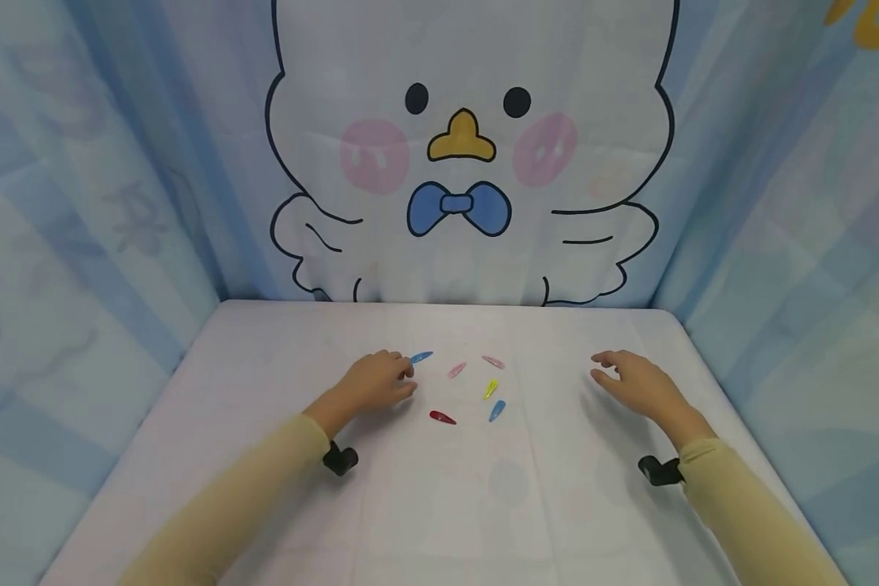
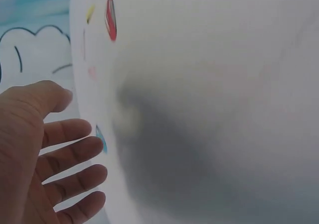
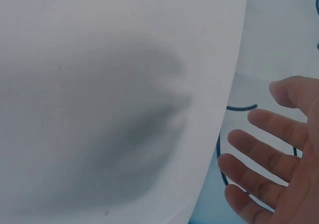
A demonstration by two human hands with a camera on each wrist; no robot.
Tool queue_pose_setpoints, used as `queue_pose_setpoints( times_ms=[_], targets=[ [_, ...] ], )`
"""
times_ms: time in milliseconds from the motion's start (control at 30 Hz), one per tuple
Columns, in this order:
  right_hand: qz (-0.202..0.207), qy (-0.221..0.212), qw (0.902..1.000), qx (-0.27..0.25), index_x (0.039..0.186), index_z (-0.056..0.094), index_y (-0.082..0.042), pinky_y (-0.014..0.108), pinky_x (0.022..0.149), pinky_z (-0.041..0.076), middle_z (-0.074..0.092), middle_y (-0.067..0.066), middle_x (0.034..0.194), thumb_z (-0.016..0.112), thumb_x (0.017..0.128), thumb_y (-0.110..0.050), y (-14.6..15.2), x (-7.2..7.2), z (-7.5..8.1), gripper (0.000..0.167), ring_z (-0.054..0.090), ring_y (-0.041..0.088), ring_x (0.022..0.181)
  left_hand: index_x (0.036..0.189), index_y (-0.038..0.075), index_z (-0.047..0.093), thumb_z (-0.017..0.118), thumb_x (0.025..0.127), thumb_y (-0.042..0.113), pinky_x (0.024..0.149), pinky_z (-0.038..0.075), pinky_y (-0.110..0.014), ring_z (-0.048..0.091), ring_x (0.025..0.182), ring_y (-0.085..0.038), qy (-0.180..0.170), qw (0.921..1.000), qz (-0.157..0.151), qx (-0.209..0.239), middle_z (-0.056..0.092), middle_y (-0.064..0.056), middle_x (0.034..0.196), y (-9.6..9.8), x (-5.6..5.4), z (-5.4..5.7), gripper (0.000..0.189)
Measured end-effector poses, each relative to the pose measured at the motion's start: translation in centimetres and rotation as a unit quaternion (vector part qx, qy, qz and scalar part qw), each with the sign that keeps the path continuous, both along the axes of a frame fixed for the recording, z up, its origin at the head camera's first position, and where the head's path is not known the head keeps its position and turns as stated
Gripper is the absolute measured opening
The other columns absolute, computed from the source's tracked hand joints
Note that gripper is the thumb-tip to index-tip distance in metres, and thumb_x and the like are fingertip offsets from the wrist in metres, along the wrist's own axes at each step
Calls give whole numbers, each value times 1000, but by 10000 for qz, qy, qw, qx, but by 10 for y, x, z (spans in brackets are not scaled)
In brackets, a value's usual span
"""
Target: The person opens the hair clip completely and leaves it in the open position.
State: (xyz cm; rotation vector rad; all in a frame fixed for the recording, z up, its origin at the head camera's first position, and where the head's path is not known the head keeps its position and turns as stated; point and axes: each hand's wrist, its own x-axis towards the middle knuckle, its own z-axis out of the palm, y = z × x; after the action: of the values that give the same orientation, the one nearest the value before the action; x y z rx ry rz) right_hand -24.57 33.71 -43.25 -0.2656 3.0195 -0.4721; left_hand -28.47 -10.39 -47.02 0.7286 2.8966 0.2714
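Left hand [image 1: 375, 381]: low over worktop [image 1: 425, 521], at left of the clip scatter, with fingers loosely bent and thumb standing apart; nothing gripped.
Far blue clip [image 1: 422, 356]: at far left of the scatter, just beside the left fingertips, with left end partly hidden in head view; cannot tell whether touched.
Left pink clip [image 1: 457, 370]: slantwise, right of far blue clip and slightly nearer.
Right pink clip [image 1: 493, 361]: at far right, apart from its match.
Yellow clip [image 1: 491, 389]: between right pink clip (far side) and near blue clip [image 1: 497, 410] (near side).
Red clip [image 1: 443, 417]: at near left, apart from the others.
Right hand [image 1: 640, 382]: raised over the right of worktop, well apart from every clip, with fingers relaxed and spread; holding nothing.
Step in hand: judged a reach for far blue clip; grasp not yet made.
Next move: probably calls for lowering thumb and forefinger to either side of far blue clip, pinching the slim body, then lifting clear of left pink clip.
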Motion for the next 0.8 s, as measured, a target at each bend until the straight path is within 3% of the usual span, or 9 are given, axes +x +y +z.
queue_pose_setpoints(
  times_ms=[300,533,800],
  targets=[
    [284,306,9991,75,135,66,-5,60,97,51,65,23,135,61,104,-33,-29,21,3,42,65,42,116,114,17,71,74,96,36,82,51,-34,55,88,-14,-175,9994,-171,238,63,3,98,17,24,-3,26],
    [430,550,9976,37,133,68,-9,61,99,50,68,18,131,63,103,-33,-47,37,5,39,65,41,118,106,23,72,78,93,31,75,47,-28,51,89,-12,-48,9984,-506,266,59,7,96,35,31,-15,17],
    [576,759,9954,31,131,69,-9,59,97,51,69,16,129,64,102,-32,-56,46,11,37,66,39,116,95,23,70,78,92,21,72,44,-26,48,87,-13,64,9981,-498,344,57,7,93,48,37,-16,9]
  ],
)
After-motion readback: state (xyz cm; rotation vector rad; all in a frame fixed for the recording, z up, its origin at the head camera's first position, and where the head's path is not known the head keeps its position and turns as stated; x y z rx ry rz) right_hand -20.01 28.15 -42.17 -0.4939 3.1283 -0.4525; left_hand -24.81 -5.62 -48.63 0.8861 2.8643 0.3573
